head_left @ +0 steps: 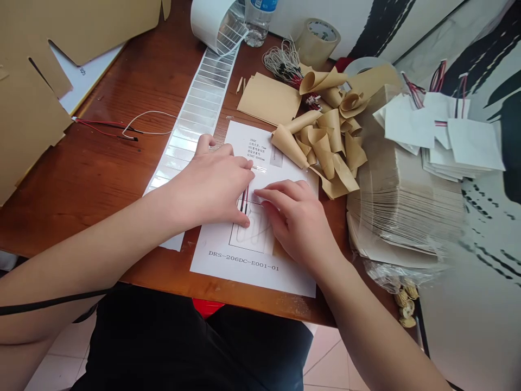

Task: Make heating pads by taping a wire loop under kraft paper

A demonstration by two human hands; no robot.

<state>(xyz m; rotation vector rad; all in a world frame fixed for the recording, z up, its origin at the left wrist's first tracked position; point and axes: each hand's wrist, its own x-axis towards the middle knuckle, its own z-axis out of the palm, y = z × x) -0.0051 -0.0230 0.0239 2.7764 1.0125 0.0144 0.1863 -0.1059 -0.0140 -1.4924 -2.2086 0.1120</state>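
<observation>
A printed white sheet, with an outline drawing and the label "DRS-206DC-E001-01", lies under both hands. On its drawing rests a thin, pale, see-through rectangular piece with winding lines. Red and black wires run up from it. My left hand presses down across the wires, its fingers apart and its thumb near the piece's upper edge. My right hand rests at the right, fingers bent and side by side, a gap between forefinger and thumb. Nothing shows in its grasp. The wires' far ends are hidden beneath my left hand.
A label strip unrolls from the back. Curled brown papers, flat brown papers, and bundled wires lie behind the sheet. Stacked pale cards stand right. Cardboard, a loose cable, tape, and a bottle surround.
</observation>
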